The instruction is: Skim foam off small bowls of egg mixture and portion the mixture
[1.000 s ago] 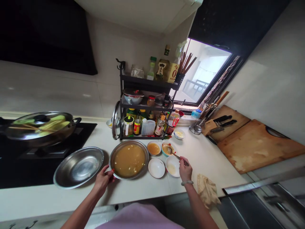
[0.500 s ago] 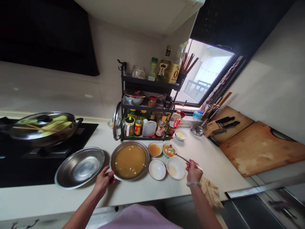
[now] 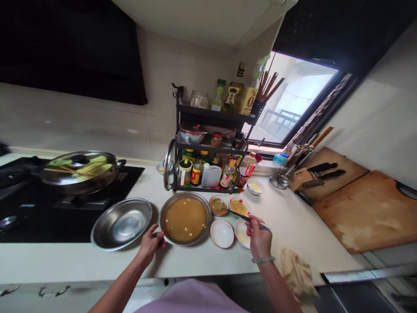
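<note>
My left hand (image 3: pixel 152 242) grips the near-left rim of a metal basin (image 3: pixel 208 225) of brown broth, with small pale cubes floating in it. My right hand (image 3: pixel 259 239) is closed around the handle of a metal spoon (image 3: pixel 233 212). The spoon's bowl is over the small bowl (image 3: pixel 217 214) of brown liquid beside the basin; whether it touches the liquid I cannot tell. To the right stands another bowl (image 3: pixel 248 208) of brown liquid with pale bits. Nearer me are a white bowl (image 3: pixel 222 234) and one with pale liquid (image 3: pixel 241 234), partly hidden by my right hand.
A second metal basin (image 3: pixel 122 222) sits at left, by a lidded pan (image 3: pixel 81 171) on the stove. Behind stands a black rack (image 3: pixel 211 148) of bottles. At right are a cloth (image 3: pixel 295 269), a knife block (image 3: pixel 302 176), cutting boards (image 3: pixel 361 213) and a small bowl (image 3: pixel 255 187).
My right hand has moved the spoon left, from the right-hand bowl of brown liquid to the one beside the basin. My left hand stays on the basin's rim. The view has shifted slightly.
</note>
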The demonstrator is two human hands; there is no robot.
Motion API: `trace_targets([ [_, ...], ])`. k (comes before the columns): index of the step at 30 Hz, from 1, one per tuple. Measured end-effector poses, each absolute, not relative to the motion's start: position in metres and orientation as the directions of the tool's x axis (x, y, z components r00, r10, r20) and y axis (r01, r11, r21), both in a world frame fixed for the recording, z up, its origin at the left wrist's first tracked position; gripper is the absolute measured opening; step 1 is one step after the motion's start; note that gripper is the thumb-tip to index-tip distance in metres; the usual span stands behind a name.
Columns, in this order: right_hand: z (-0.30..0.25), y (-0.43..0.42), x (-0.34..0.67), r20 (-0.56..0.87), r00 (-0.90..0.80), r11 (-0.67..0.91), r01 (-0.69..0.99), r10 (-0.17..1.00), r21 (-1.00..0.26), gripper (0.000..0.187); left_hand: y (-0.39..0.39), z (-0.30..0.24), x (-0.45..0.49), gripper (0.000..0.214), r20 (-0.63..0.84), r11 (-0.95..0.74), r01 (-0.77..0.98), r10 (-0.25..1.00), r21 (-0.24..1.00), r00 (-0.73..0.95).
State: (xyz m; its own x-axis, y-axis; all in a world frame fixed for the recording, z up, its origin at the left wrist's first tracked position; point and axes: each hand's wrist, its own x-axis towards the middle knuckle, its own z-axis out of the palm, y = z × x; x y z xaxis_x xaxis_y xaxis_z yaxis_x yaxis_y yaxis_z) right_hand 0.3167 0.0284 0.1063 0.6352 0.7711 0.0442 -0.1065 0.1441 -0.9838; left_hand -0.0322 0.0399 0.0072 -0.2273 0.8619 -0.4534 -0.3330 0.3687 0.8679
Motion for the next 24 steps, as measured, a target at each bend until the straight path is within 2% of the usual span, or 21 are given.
trace_targets([
  [3, 0.102, 0.027, 0.293, 0.083, 0.545, 0.123, -0.037, 0.834, -0.992, 0.040, 0.040, 0.004, -0.033, 0.054, -0.444, 0.360, -0.333, 0.868, 0.872, -0.224],
  [6, 0.098, 0.021, 0.277, 0.223, 0.403, 0.177, 0.147, 0.888, -0.973, 0.035, 0.040, 0.002, -0.032, 0.054, -0.442, 0.355, -0.337, 0.867, 0.872, -0.230],
  [9, 0.102, 0.012, 0.270, 0.450, 0.138, 0.376, 0.370, 0.882, -0.850, 0.026, 0.041, 0.000, -0.032, 0.056, -0.439, 0.348, -0.348, 0.868, 0.871, -0.230],
  [12, 0.108, 0.007, 0.278, 0.615, -0.040, 0.557, 0.474, 0.787, -0.682, 0.023, 0.041, 0.002, -0.032, 0.056, -0.455, 0.364, -0.347, 0.861, 0.864, -0.229],
  [14, 0.109, 0.010, 0.291, 0.632, 0.033, 0.534, 0.502, 0.774, -0.680, 0.023, 0.041, 0.005, -0.032, 0.056, -0.466, 0.377, -0.344, 0.854, 0.860, -0.229],
  [17, 0.100, 0.019, 0.322, 0.526, 0.329, 0.335, 0.489, 0.784, -0.805, 0.030, 0.040, 0.010, -0.032, 0.052, -0.478, 0.391, -0.338, 0.848, 0.856, -0.229],
  [19, 0.091, 0.025, 0.344, 0.447, 0.497, 0.214, 0.456, 0.743, -0.864, 0.037, 0.040, 0.013, -0.032, 0.047, -0.482, 0.396, -0.334, 0.845, 0.855, -0.231],
  [21, 0.081, 0.029, 0.362, 0.400, 0.582, 0.147, 0.433, 0.708, -0.889, 0.041, 0.040, 0.014, -0.032, 0.045, -0.487, 0.400, -0.334, 0.842, 0.853, -0.234],
  [24, 0.068, 0.031, 0.376, 0.348, 0.618, 0.099, 0.399, 0.705, -0.911, 0.042, 0.040, 0.015, -0.032, 0.046, -0.492, 0.405, -0.335, 0.837, 0.851, -0.239],
])
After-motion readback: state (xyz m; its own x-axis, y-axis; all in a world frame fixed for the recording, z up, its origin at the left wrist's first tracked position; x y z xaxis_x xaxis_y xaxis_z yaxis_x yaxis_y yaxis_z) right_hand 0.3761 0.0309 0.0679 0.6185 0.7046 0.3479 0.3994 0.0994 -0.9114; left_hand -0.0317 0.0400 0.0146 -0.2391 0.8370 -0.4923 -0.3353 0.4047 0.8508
